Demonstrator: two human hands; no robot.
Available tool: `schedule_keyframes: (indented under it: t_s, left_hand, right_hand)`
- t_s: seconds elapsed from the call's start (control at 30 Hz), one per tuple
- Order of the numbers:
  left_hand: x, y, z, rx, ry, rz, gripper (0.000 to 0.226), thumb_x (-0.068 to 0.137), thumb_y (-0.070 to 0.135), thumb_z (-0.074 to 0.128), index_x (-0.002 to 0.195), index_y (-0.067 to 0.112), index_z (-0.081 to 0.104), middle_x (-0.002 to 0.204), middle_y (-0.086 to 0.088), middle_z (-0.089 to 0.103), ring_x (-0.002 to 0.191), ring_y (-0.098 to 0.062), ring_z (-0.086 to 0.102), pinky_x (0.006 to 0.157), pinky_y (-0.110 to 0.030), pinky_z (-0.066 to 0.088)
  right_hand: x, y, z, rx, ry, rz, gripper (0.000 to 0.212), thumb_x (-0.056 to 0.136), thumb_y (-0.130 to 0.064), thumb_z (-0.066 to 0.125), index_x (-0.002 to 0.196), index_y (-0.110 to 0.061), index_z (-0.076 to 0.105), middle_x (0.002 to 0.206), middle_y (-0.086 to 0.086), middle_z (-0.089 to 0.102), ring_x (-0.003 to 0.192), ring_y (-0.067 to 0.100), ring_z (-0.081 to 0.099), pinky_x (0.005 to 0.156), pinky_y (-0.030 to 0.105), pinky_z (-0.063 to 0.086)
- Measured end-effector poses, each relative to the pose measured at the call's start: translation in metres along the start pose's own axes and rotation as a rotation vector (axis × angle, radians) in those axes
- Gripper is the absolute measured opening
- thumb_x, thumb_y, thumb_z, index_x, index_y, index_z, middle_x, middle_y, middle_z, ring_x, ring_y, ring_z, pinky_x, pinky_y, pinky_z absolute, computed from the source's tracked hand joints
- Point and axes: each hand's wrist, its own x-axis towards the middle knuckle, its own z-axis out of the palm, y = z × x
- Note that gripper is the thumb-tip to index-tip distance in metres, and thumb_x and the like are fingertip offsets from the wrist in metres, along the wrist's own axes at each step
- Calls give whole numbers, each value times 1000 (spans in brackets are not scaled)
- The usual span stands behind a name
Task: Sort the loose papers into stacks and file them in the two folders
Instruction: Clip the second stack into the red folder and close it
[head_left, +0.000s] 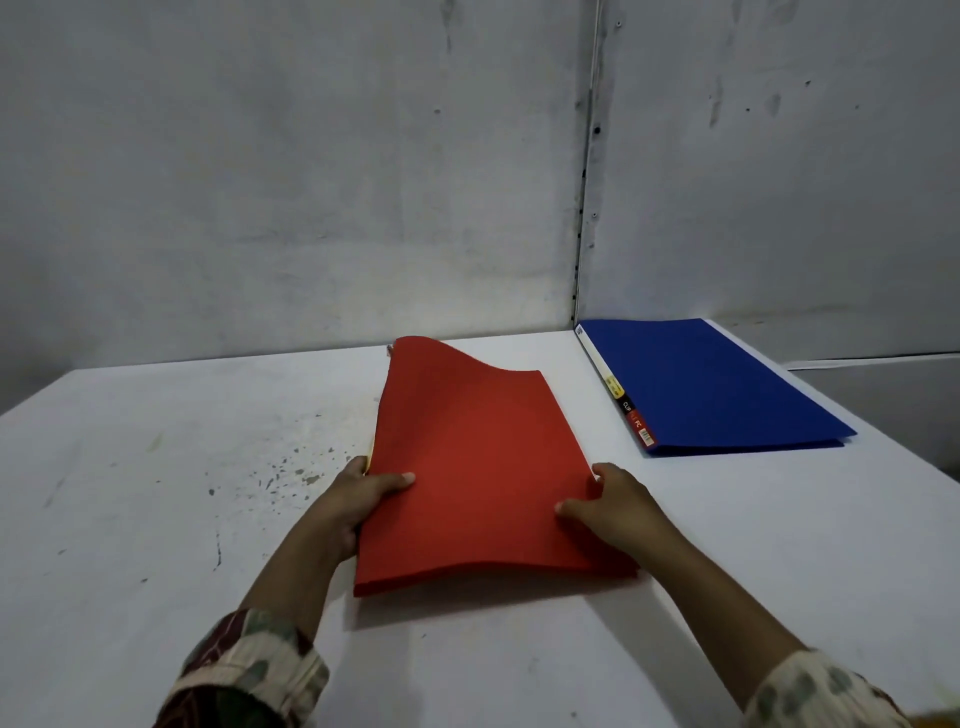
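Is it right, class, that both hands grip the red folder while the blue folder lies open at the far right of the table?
Not quite. The head view shows the blue folder lying closed, not open. The rest stands: the left hand and right hand both grip the red folder, and the blue one lies far right on the table.

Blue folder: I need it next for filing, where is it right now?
In the head view the blue folder lies closed on the table at the far right, by the wall corner, beyond and right of the red folder.
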Motion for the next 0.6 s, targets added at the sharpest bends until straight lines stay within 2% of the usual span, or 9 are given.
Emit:
schedule_keyframes:
  t_s: [0.1,0.2,0.27,0.37,0.47,0.53,0.6]
  left_hand:
    - [-1,3,1,-90,3,23,50,84,12,64,129,9,41,106,-15,60,83,-29,61,62,-37,50]
    - [-1,8,4,-145,-1,53,50,84,13,64,129,9,42,112,-16,59,84,-28,60,66,-38,50]
    - [-2,14,11,-130,-2,90,46,85,12,63,125,9,43,101,-12,61,80,-26,60,62,-35,49]
    - [-2,25,31,-90,-11,119,41,85,11,63,121,8,44,91,-8,60,75,-23,60,56,-32,47]
    - [4,33,60,-50,-22,138,46,84,13,65,124,7,44,105,-13,60,79,-25,61,62,-34,50]
    - [9,39,83,-16,-22,165,48,83,17,66,124,7,44,114,-15,59,87,-27,62,71,-37,51]
    - [14,45,107,17,-32,198,48,84,21,66,124,6,44,117,-15,59,94,-28,61,78,-37,50]
  right_hand:
    - [3,-3,-13,216,-34,73,71,84,-41,63,141,-11,32,138,9,47,121,26,50,93,35,44]
    - [7,-6,-31,458,-206,174,55,82,-37,66,126,-10,47,109,5,61,96,22,60,87,35,50]
    - [12,-4,-42,567,-262,168,44,84,-25,67,121,-7,51,96,5,64,88,20,63,80,34,54]
    - [17,3,-59,547,-175,84,34,88,-15,62,119,-7,54,89,2,64,79,16,63,63,25,50]
    - [21,15,-72,462,-54,36,30,90,-12,59,119,-7,56,88,-2,61,76,12,58,59,22,44]
    - [27,25,-82,394,39,7,31,91,-11,56,121,-6,55,96,0,59,81,15,56,65,25,43]
    - [36,35,-95,325,118,-6,33,91,-11,55,124,-6,53,105,3,57,93,20,54,79,32,43]
